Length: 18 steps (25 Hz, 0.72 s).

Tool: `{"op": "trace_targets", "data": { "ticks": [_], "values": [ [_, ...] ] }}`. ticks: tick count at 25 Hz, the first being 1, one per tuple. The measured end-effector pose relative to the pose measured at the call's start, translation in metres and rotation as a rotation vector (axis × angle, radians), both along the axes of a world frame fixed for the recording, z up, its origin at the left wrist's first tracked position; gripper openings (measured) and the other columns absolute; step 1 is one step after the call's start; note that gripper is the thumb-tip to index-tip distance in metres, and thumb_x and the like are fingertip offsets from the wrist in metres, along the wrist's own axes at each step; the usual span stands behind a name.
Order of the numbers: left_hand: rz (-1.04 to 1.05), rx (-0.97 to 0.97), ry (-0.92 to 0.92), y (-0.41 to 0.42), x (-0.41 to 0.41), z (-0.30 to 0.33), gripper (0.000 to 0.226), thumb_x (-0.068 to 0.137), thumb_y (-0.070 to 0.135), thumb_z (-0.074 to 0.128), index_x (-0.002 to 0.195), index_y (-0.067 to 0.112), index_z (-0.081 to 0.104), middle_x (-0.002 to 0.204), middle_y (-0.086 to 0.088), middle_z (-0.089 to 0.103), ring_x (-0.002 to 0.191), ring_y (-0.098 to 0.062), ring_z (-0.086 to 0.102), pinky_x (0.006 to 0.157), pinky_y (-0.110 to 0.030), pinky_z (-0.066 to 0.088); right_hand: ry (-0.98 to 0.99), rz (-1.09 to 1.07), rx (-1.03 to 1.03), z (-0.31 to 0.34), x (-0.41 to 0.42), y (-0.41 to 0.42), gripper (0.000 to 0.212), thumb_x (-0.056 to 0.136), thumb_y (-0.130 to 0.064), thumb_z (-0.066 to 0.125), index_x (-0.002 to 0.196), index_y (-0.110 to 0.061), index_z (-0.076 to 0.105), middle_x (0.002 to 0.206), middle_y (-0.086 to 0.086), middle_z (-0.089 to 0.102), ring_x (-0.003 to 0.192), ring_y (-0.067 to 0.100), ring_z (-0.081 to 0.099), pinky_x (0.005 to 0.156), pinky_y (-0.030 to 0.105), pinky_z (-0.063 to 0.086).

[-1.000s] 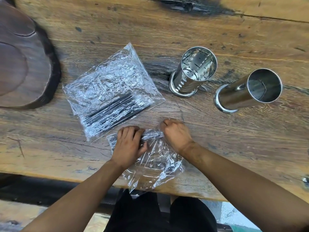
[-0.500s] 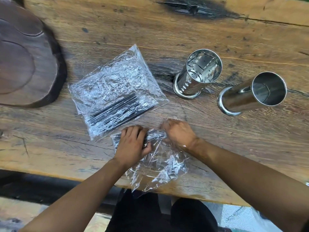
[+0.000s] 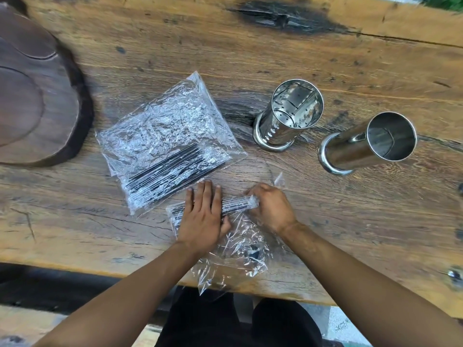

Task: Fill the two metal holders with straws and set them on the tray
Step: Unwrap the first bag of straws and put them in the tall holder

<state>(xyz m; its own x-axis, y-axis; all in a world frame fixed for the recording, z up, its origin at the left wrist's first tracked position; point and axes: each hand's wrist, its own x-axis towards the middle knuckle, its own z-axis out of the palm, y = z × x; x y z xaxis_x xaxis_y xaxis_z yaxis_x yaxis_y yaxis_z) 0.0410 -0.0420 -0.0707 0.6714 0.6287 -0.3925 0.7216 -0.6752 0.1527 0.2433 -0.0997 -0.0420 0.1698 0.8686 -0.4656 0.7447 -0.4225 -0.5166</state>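
Observation:
Two empty metal holders stand on the wooden table: a perforated holder [image 3: 288, 121] at centre right and a plain holder [image 3: 368, 144] further right. A small clear bag of black straws [image 3: 235, 205] lies near the front edge. My left hand [image 3: 203, 216] presses flat on its left part, fingers spread. At the bag's right end, my right hand [image 3: 271, 209] pinches the plastic. A larger clear bag of black straws [image 3: 165, 149] lies just beyond my left hand. The dark wooden tray [image 3: 32, 101] sits at the far left.
The table's front edge [image 3: 100, 267] runs just below my wrists, and loose plastic from the small bag hangs over it. A dark burnt knot [image 3: 280, 17] marks the far side of the table. Bare wood lies to the right of the holders.
My left hand's fingers have straightened and spread flat over the small bag. My right hand stays at the bag's right end. The view has shifted slightly.

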Motion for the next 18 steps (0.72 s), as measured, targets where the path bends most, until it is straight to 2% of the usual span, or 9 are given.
{"op": "trace_targets", "data": {
  "ticks": [3,6,8,10,12,15,17,18],
  "values": [
    [-0.027,0.004,0.004,-0.001,-0.002,0.002,0.078,0.096,0.053,0.034,0.156,0.003,0.025,0.159,-0.029,0.028,0.151,-0.042,0.021,0.121,-0.062,0.017,-0.036,0.085,-0.065,0.003,-0.001,-0.003,0.040,0.084,-0.027,0.080,0.121,-0.022,0.067,0.111,-0.001,0.071,0.081,0.011,0.067,0.086,0.030,0.058],
    [-0.045,0.029,-0.107,-0.002,-0.009,0.000,0.072,0.094,0.053,0.042,0.147,0.004,0.040,0.146,-0.024,0.045,0.139,-0.040,0.041,0.119,-0.058,0.027,0.020,0.096,-0.129,0.004,0.004,-0.003,0.035,0.089,-0.024,0.075,0.122,-0.020,0.063,0.095,0.001,0.070,0.065,0.004,0.057,0.074,0.023,0.052],
    [-0.044,0.047,-0.154,0.001,-0.015,-0.002,0.067,0.094,0.055,0.044,0.139,0.006,0.047,0.132,-0.020,0.053,0.123,-0.038,0.051,0.110,-0.052,0.037,0.132,-0.008,-0.140,0.004,0.011,-0.003,0.030,0.087,-0.017,0.078,0.115,-0.020,0.067,0.096,-0.005,0.068,0.072,0.003,0.060,0.075,0.018,0.046],
    [-0.049,0.077,-0.112,0.006,-0.017,-0.001,0.062,0.095,0.057,0.041,0.134,0.009,0.052,0.121,-0.016,0.056,0.108,-0.034,0.054,0.096,-0.047,0.044,0.285,-0.154,-0.128,0.006,0.016,-0.007,0.033,0.082,-0.016,0.083,0.113,-0.017,0.072,0.108,-0.010,0.067,0.087,0.004,0.062,0.078,0.010,0.045],
    [-0.061,0.095,-0.058,0.008,-0.014,0.002,0.057,0.097,0.057,0.037,0.130,0.013,0.051,0.115,-0.012,0.056,0.100,-0.030,0.053,0.085,-0.042,0.045,0.405,-0.253,-0.100,0.009,0.017,-0.011,0.038,0.081,-0.016,0.084,0.117,-0.020,0.074,0.112,-0.010,0.063,0.086,0.000,0.058,0.072,0.004,0.045],
    [-0.042,0.103,-0.033,0.006,-0.007,0.004,0.050,0.100,0.054,0.035,0.126,0.014,0.051,0.110,-0.010,0.056,0.095,-0.027,0.052,0.081,-0.041,0.044,0.544,-0.424,-0.100,0.016,0.013,-0.010,0.041,0.081,-0.013,0.083,0.117,-0.030,0.071,0.099,-0.006,0.065,0.071,0.002,0.061,0.063,0.016,0.057],
    [-0.021,0.100,-0.058,0.005,-0.005,0.005,0.049,0.100,0.052,0.031,0.121,0.013,0.053,0.107,-0.009,0.056,0.093,-0.027,0.052,0.080,-0.041,0.044,0.609,-0.551,-0.096,0.016,0.007,-0.010,0.039,0.080,-0.012,0.083,0.113,-0.030,0.070,0.097,-0.003,0.069,0.076,0.010,0.071,0.064,0.025,0.062],
    [-0.020,0.097,-0.071,0.004,-0.005,0.005,0.049,0.100,0.051,0.029,0.118,0.012,0.054,0.105,-0.009,0.056,0.091,-0.027,0.052,0.079,-0.042,0.043,0.651,-0.618,-0.099,0.016,0.004,-0.011,0.037,0.080,-0.012,0.083,0.111,-0.027,0.069,0.099,0.000,0.071,0.077,0.012,0.073,0.062,0.025,0.062]
  ]
}}
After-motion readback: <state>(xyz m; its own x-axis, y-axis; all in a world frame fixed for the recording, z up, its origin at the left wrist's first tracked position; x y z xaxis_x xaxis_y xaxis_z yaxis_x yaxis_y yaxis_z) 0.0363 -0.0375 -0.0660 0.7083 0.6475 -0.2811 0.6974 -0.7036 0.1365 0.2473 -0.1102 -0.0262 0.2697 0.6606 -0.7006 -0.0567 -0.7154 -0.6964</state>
